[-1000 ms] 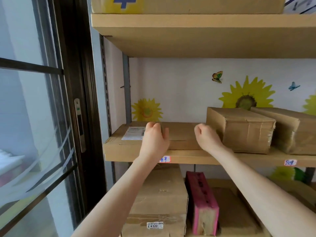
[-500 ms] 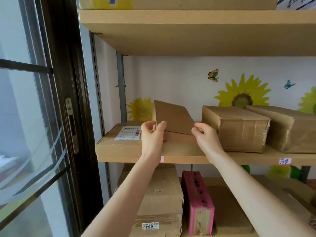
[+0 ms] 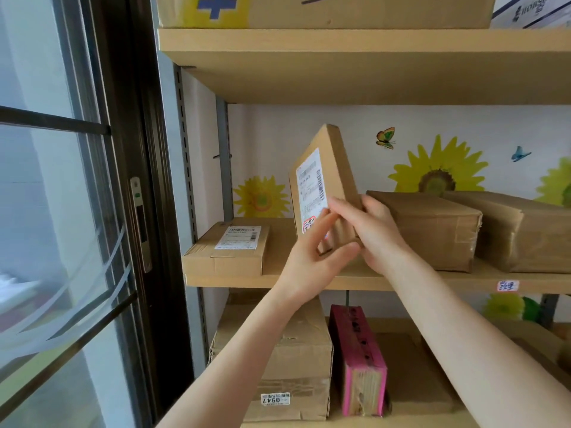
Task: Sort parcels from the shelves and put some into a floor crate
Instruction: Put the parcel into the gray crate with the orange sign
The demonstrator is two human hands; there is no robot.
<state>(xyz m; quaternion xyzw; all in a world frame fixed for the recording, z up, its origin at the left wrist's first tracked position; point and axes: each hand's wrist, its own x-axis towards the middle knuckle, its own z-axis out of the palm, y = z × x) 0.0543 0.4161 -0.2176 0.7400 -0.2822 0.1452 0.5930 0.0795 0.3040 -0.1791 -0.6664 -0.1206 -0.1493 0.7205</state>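
Note:
A flat brown cardboard parcel [image 3: 330, 168] with a white shipping label stands tilted on end above the middle shelf [image 3: 401, 281]. My left hand [image 3: 312, 251] grips its lower end from the left, fingers over the label's bottom. My right hand [image 3: 370, 230] holds the same lower end from the right. A second flat parcel [image 3: 228, 251] with a white label lies on the shelf to the left. No floor crate is in view.
Two taped brown boxes [image 3: 432, 230] [image 3: 522, 233] sit on the middle shelf to the right. Below stand a box marked 0947 [image 3: 293, 359] and a pink-edged parcel [image 3: 358, 359]. A large box [image 3: 340, 10] fills the top shelf. A dark-framed glass door [image 3: 92, 211] is at left.
The flat parcel that lay on the shelf under my hands has been lifted and turned upright, its label now facing me. Both hands have closed around its lower end.

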